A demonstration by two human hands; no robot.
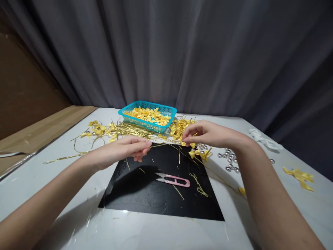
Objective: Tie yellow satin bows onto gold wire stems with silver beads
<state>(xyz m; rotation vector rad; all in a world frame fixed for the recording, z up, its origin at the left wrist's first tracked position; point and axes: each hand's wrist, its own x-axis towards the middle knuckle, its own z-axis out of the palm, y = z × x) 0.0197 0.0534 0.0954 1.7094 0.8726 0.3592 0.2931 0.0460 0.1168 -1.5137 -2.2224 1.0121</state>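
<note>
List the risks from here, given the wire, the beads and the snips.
The thin wire pinched between the left hand and right hand may slip or kink.
The right forearm lies close to the loose beads; a sweep could scatter them.
The snips lie uncovered on the mat below the hands; a lowered hand might get nicked.

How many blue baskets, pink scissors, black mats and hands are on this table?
blue basket: 1
pink scissors: 1
black mat: 1
hands: 2, the left hand pinching a gold strand, and the right hand
Total: 5
</note>
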